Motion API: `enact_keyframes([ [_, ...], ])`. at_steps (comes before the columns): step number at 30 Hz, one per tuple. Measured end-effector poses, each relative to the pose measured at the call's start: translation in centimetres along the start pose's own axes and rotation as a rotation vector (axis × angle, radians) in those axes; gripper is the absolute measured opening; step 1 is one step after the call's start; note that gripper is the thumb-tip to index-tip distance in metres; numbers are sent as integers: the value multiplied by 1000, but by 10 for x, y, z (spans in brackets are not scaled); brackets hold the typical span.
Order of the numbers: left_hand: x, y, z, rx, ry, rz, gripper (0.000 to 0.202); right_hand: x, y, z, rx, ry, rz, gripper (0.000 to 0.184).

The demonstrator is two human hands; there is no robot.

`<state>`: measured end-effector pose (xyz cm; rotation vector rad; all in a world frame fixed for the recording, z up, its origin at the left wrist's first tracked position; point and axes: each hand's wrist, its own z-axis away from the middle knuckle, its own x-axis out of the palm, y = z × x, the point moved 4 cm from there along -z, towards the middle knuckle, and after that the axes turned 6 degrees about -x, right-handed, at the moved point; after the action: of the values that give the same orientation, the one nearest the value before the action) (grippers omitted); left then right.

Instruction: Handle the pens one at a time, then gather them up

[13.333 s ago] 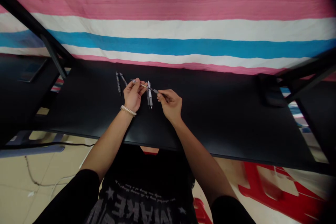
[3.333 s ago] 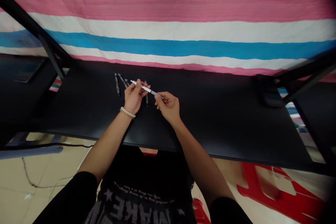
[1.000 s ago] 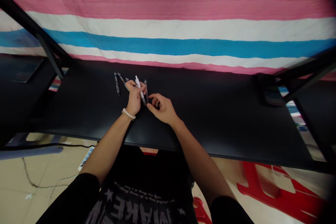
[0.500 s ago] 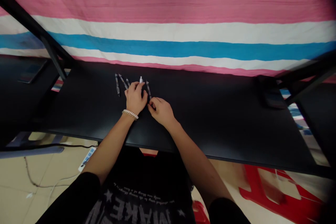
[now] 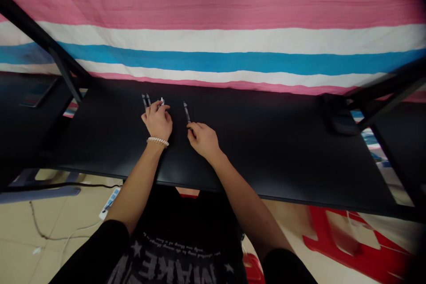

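My left hand, with a white coiled band at its wrist, rests on the black table with fingers curled over a white-tipped pen. Most of that pen is hidden under the fingers. Two dark pens stick out beside it to the left, their lower ends covered by the hand. My right hand pinches the lower end of another dark pen, which lies with its tip pointing away from me. A gap of bare tabletop separates the two hands.
The black table is bounded at the back by a striped cloth. A dark object lies at the right end, near a slanted frame bar. Below are a red stool and a white power strip.
My left hand has slid left with the white-tipped pen, coming over the pens there. My right hand has hardly moved and keeps the same pen.
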<state>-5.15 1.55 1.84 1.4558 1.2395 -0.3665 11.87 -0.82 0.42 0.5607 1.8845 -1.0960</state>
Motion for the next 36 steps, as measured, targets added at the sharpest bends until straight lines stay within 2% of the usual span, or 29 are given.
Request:
enact_keyframes([
  [4,4,8,3,121,23,220,16,0,-1,0,-29,7,33,18],
  [7,6,20,9,231,-23,405,13,1,2,-1,-13,15,8,14],
  [9,8,24,13,238,-60,504,11,1,5,-1,10,61,-40,12],
  [11,12,24,15,175,-97,592,10,0,10,-1,42,132,-114,12],
  [14,25,17,13,-18,-190,761,17,0,18,0,98,218,-265,16],
  [18,42,5,8,-320,-267,1108,33,2,19,0,79,227,-474,22],
  [20,44,3,6,-415,-276,1266,38,2,17,0,54,210,-526,23],
  [23,38,5,3,-454,-294,1388,34,-1,15,-1,66,223,-583,24],
  [27,29,8,3,-455,-343,1448,29,-4,18,-1,128,285,-631,29],
  [32,26,13,4,-409,-377,1455,23,0,23,-3,165,236,-804,45],
  [36,25,15,6,-403,-388,1440,29,0,24,-3,205,263,-883,44],
])
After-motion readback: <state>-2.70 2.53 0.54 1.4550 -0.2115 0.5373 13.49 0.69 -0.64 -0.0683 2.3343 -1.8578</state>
